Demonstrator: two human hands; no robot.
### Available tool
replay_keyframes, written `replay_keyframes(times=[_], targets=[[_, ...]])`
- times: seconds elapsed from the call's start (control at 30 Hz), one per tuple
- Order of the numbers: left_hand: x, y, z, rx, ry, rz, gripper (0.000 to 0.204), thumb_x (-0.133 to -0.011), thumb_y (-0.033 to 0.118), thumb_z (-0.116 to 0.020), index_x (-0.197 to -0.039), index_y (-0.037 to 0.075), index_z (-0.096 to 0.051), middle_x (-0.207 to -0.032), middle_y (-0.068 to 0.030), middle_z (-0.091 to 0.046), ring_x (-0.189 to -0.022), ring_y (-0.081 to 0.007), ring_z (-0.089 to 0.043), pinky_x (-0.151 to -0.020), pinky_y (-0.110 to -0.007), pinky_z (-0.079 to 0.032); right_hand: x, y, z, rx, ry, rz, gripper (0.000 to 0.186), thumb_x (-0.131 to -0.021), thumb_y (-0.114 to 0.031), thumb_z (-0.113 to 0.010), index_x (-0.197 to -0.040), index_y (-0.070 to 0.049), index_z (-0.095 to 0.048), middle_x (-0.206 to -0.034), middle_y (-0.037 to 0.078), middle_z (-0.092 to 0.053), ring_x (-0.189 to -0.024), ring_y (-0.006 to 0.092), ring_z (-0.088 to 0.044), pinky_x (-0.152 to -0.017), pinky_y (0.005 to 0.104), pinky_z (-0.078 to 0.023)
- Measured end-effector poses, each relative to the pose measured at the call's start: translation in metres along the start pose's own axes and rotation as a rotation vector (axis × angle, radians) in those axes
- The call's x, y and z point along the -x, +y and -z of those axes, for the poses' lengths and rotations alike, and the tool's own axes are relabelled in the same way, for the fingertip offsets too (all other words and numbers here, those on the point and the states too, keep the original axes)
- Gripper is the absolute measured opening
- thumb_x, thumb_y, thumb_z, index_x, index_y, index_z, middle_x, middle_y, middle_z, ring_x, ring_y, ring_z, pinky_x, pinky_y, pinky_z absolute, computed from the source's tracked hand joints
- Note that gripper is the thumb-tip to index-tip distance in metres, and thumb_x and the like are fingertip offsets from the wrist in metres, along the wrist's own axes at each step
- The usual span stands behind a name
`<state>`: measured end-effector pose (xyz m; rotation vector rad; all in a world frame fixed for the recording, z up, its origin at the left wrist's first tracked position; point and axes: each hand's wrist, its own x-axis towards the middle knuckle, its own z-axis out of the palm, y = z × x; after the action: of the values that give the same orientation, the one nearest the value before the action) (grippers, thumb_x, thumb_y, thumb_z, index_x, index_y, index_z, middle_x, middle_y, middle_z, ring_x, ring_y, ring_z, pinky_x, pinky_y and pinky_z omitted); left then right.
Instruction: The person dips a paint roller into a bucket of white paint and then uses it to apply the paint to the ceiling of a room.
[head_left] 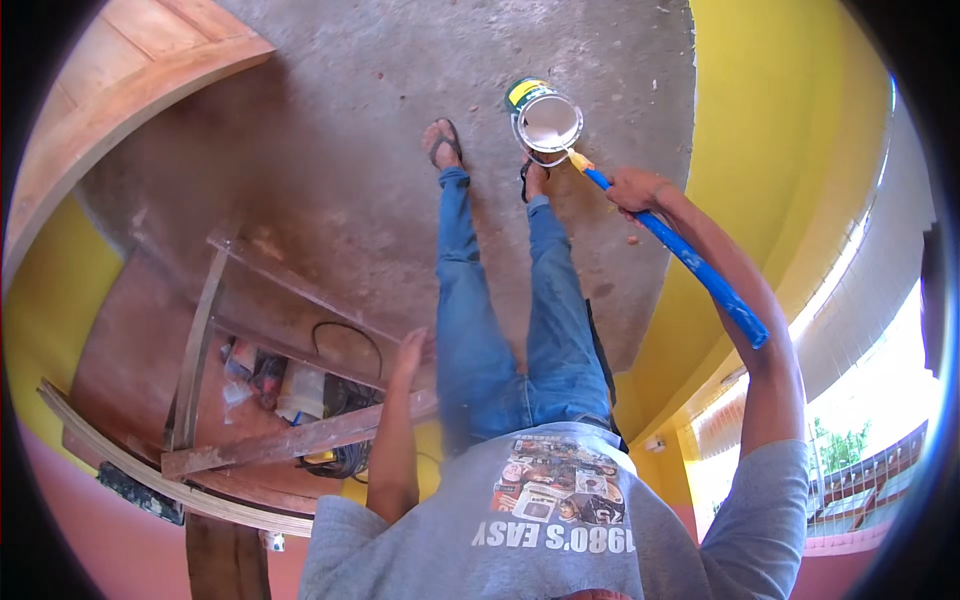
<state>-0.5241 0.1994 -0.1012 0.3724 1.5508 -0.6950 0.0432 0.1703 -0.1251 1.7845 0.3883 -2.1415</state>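
My right hand (640,190) is closed around a long blue pole with a brush (703,272) at its far end. The yellowish tip of the brush touches or hangs just over the near rim of a paint can (522,94). The can is green and yellow, with pale paint inside, and stands on the floor by my right foot. Paint smears mark the pole's lower end. My left hand (412,347) hangs beside my left thigh with its fingers stretched out, holding nothing. It is nearest to a wooden frame (300,436).
A yellow wall (765,130) curves along the right, with a bright grilled opening (860,450) nearer me. Wooden panelling (130,80) stands at the far left. Inside the frame lie a black cable (350,460), a pale container (300,392) and small clutter. The concrete floor (370,110) stretches ahead.
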Motion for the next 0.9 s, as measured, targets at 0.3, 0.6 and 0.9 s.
replay_keyframes(times=[0.3, 0.6, 0.9], targets=[[0.005, 0.005, -0.005, -0.010, -0.002, -0.003, 0.041, -0.097, 0.035, -0.044, -0.130, 0.010, -0.047, -0.124, -0.0133, -0.056, -0.104, -0.0250, -0.058, -0.088, -0.038, -0.048, 0.027, 0.007, -0.020, -0.156, 0.121, 0.060, 0.017, -0.085, -0.009, -0.041, -0.085, 0.001, -0.055, -0.056, 0.012, -0.052, -0.042, 0.0210, -0.053, -0.036, 0.0359, -0.042], [0.001, 0.018, -0.020, -0.013, -0.023, -0.002, 0.040, -0.097, 0.033, -0.043, -0.129, 0.010, -0.049, -0.122, -0.0122, -0.057, -0.106, -0.0249, -0.058, -0.090, -0.040, -0.047, 0.012, 0.006, -0.012, -0.039, 0.238, 0.043, 0.023, -0.080, -0.012, -0.045, -0.068, 0.006, -0.055, -0.058, 0.019, -0.058, -0.046, 0.0285, -0.058, -0.044, 0.0429, -0.046], [-0.001, 0.009, -0.020, -0.038, 0.003, 0.031, 0.038, -0.097, 0.032, -0.043, -0.129, 0.012, -0.049, -0.115, -0.0065, -0.059, -0.100, -0.0209, -0.058, -0.087, -0.038, -0.046, -0.011, 0.005, -0.035, 0.105, 0.125, 0.035, 0.021, -0.084, -0.011, -0.042, -0.094, 0.003, -0.055, -0.059, 0.014, -0.055, -0.043, 0.0233, -0.055, -0.037, 0.0385, -0.045]])
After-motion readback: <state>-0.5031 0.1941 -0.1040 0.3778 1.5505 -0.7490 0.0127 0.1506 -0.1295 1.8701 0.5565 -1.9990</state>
